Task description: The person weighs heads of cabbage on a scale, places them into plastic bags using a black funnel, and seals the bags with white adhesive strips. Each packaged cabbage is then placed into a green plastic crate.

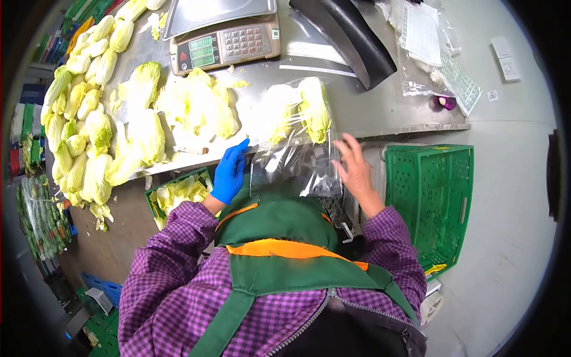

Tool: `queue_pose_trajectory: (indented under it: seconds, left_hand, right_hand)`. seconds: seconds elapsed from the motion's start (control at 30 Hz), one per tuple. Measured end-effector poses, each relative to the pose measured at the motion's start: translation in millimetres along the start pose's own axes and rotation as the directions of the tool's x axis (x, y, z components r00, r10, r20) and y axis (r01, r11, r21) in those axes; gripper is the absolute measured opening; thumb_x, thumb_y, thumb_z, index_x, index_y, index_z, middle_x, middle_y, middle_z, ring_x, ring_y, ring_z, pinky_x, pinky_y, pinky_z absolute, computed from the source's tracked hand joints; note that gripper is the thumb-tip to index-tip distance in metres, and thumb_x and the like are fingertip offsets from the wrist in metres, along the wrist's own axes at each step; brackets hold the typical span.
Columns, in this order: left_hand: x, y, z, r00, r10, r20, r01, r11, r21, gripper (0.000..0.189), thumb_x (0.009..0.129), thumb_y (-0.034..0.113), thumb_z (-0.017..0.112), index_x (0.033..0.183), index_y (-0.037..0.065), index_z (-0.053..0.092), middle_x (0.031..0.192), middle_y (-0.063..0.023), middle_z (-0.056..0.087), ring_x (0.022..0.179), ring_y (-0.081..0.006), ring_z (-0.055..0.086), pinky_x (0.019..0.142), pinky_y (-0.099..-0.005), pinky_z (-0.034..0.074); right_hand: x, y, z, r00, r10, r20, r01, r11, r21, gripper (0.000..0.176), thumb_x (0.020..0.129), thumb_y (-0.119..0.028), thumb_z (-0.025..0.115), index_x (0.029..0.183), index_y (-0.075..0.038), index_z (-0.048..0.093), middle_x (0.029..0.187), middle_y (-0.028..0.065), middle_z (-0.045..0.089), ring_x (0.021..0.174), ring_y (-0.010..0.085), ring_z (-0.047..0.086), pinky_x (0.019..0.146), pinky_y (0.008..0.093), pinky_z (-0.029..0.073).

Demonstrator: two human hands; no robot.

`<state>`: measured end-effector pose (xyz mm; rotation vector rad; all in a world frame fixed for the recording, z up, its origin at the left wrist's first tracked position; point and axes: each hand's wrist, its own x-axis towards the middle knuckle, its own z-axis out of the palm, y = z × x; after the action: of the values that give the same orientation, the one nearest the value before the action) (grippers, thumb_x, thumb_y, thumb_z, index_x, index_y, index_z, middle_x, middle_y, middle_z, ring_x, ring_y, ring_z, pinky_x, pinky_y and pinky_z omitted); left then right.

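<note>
Two pale napa cabbages (314, 110) lie side by side in a clear plastic bag (291, 169) on the steel table. The bag's loose end hangs over the table's front edge toward the apron. My left hand (229, 177), in a blue glove, is at the left edge of the bag with its fingers stretched toward the table edge. My bare right hand (358, 172) is at the bag's right side, fingers apart and slightly bent. Loose cabbage leaves (196, 104) lie on the table to the left of the bag.
A weighing scale (250, 41) stands at the back. Many napa cabbages (98, 128) are piled at the left. A black curved chute (351, 41) and plastic bags (416, 71) are at the back right. Green crates (429, 202) stand right and below left, the latter holding leaves.
</note>
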<state>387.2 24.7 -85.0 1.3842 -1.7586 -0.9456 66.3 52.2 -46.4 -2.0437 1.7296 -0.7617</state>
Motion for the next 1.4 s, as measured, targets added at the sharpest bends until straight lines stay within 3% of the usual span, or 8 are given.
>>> queue_pose_trajectory:
  seconds: [0.17,0.23,0.3,0.47,0.7,0.87,1.27,1.4]
  left_hand:
    - [20,5,-8,0.895,0.404,0.190,-0.443,0.857,0.262,0.040,0.077,-0.001,0.060,0.115,0.012,0.061,0.114,-0.0131,0.057,0.093,-0.0301,0.059,0.081,-0.0338,0.048]
    - [28,6,-6,0.958,0.268,0.101,-0.268,0.963,-0.016,0.031,0.083,0.008,0.054,0.113,0.005,0.061,0.109,-0.0119,0.061,0.103,-0.0247,0.058,0.090,-0.0339,0.045]
    - [41,12,-7,0.983,-0.121,0.135,0.157,0.941,-0.300,0.023,0.091,0.014,0.048,0.103,-0.001,0.061,0.096,-0.0070,0.064,0.088,-0.0137,0.059,0.082,-0.0297,0.047]
    - [71,-3,0,0.889,-0.313,0.334,0.447,0.748,-0.490,0.019,0.091,0.013,0.050,0.102,0.001,0.059,0.099,-0.0052,0.062,0.084,-0.0122,0.057,0.079,-0.0284,0.047]
    - [95,35,-11,0.961,-0.034,0.275,0.178,0.837,-0.517,0.029,0.087,0.011,0.056,0.115,0.001,0.055,0.109,-0.0054,0.060,0.089,-0.0142,0.056,0.090,-0.0297,0.044]
    - [110,20,7,0.917,-0.360,0.168,0.369,0.611,-0.700,0.022,0.091,0.020,0.057,0.093,0.000,0.066,0.078,-0.0019,0.065,0.064,-0.0058,0.053,0.061,-0.0217,0.043]
    - [134,-19,29,0.831,-0.556,0.029,0.532,0.778,-0.334,0.022,0.078,0.023,0.073,0.080,0.002,0.069,0.070,-0.0028,0.065,0.062,-0.0079,0.056,0.061,-0.0234,0.047]
    - [139,-10,22,0.862,-0.506,0.024,0.506,0.855,-0.113,0.042,0.078,0.023,0.073,0.114,0.005,0.060,0.080,-0.0062,0.067,0.070,-0.0121,0.061,0.067,-0.0258,0.049]
  right_hand:
    - [18,3,10,0.992,-0.095,-0.085,0.109,0.975,0.192,0.013,0.077,-0.001,0.064,0.089,-0.004,0.060,0.102,0.0088,0.063,0.084,0.0229,0.064,0.072,0.0333,0.052]
    - [20,8,9,0.989,-0.046,-0.143,0.082,0.962,0.262,0.007,0.083,0.000,0.058,0.090,-0.003,0.059,0.090,0.0089,0.064,0.072,0.0172,0.062,0.064,0.0283,0.050]
    - [21,17,10,0.891,0.451,0.050,-0.361,0.640,0.678,0.006,0.088,-0.002,0.054,0.092,-0.001,0.058,0.080,0.0052,0.063,0.062,0.0091,0.056,0.056,0.0228,0.045]
    - [43,-9,-11,0.944,0.330,0.009,-0.302,0.851,0.430,0.009,0.090,-0.010,0.055,0.092,-0.001,0.056,0.073,0.0001,0.057,0.062,0.0042,0.048,0.056,0.0197,0.040]
    - [93,-5,13,0.781,0.624,-0.032,-0.466,0.616,0.635,0.025,0.096,-0.020,0.047,0.081,-0.001,0.051,0.070,0.0076,0.061,0.056,0.0098,0.055,0.052,0.0244,0.045]
    - [98,-10,17,0.641,0.763,0.084,-0.533,0.364,0.764,0.027,0.096,-0.020,0.047,0.077,0.000,0.048,0.062,0.0086,0.057,0.043,0.0116,0.050,0.041,0.0258,0.041]
    - [75,26,64,0.654,0.754,0.056,-0.671,0.544,0.504,0.026,0.088,-0.020,0.059,0.073,0.001,0.058,0.057,0.0068,0.058,0.045,0.0126,0.052,0.046,0.0299,0.043]
    - [82,10,51,0.685,0.728,-0.021,-0.686,0.654,0.319,0.028,0.085,-0.023,0.059,0.077,0.004,0.061,0.063,0.0109,0.062,0.059,0.0194,0.059,0.060,0.0336,0.047]
